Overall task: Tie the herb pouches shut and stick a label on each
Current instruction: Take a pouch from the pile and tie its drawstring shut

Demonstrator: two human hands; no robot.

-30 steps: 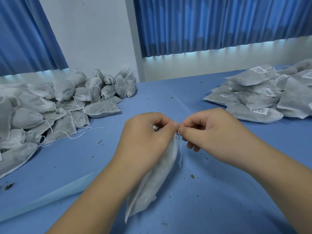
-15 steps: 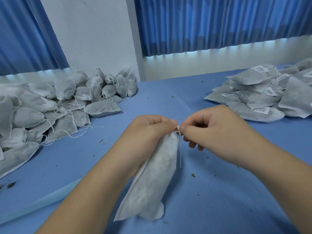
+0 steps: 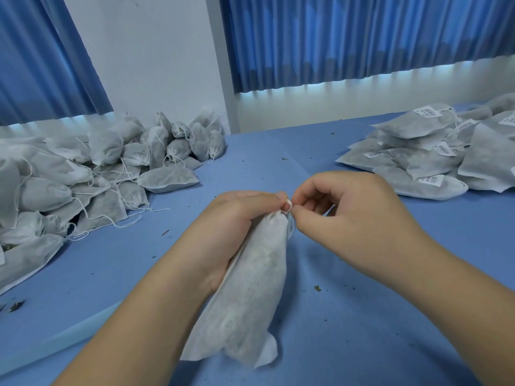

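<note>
Above the blue worktop, the left hand gripped a white fabric herb pouch (neck gathered); the right hand pinched its white drawstring.

A grey-white cloth pouch full of herbs hangs tilted in the left hand, its neck up and gathered and its white string looped at the top. A heap of pouches with loose strings lies at the left. At the right are flatter pouches bearing barcode labels.

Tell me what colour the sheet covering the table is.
The smooth table covering is plain light blue, flecked with dark crumbs; the head view shows it.
</note>
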